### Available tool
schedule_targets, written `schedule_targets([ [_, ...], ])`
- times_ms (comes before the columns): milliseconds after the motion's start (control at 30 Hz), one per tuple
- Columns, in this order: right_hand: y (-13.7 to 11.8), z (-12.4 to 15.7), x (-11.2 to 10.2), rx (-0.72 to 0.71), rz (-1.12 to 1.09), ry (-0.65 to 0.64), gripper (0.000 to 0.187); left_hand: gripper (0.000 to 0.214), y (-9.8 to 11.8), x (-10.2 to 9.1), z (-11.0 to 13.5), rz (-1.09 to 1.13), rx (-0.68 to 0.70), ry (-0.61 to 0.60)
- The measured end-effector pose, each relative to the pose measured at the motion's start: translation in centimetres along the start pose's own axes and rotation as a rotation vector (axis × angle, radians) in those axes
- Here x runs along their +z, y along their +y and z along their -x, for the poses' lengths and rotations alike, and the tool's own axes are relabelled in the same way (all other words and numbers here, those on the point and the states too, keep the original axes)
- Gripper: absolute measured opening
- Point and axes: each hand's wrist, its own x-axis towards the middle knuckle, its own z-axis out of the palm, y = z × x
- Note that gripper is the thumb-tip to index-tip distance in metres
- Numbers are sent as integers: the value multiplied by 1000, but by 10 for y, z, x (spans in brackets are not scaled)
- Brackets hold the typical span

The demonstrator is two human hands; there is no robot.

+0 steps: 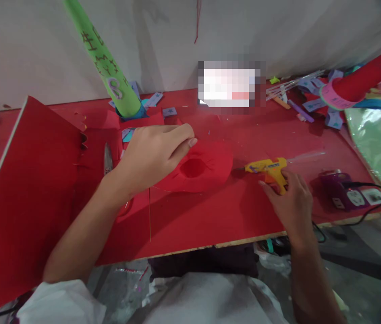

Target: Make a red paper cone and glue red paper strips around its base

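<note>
My left hand is raised over the left part of a red round piece with a hole, its thumb and fingertips pinched together. Whatever may be between those fingertips is too small or hidden to make out. At the right, my right hand curls around the handle of a yellow glue gun, thumb on one side and fingers on the other. The gun's nozzle points left toward the red piece, and a clear glue stick sticks out behind it. Scissors lie partly behind my left forearm.
A green lettered cone stands back left, beside an upright red board. At the right are a purple power socket with a black cable, a red cone with a pink band and clear plastic packaging. A blurred-out bright rectangle is against the wall.
</note>
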Motion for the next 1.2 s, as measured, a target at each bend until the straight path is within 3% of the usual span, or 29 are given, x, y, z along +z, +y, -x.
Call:
schedule_targets([
  [100, -2, 8, -5, -28, 30, -20, 69, 27, 0, 2, -1, 1, 10, -12],
  [200, -21, 13, -20, -90, 20, 44, 62, 29, 1, 4, -1, 9, 31, -3],
  [333, -79, 26, -41, -195, -153, 157, 38, 30, 1, 6, -2, -12, 42, -18],
  [467, -147, 36, -43, -419, -259, 44, 38, 31, 4, 6, -2, -10, 43, -42],
  [600, -184, 36, -31, -433, -266, -67, 45, 30, 8, 4, -1, 3, 39, -48],
  [767, -192, 35, -22, -413, -250, -137, 50, 31, 9, 4, 0, 5, 43, -23],
  [1200, -195, 30, -18, -429, -227, -104, 49, 33, 8, 10, -1, 40, 55, -24],
])
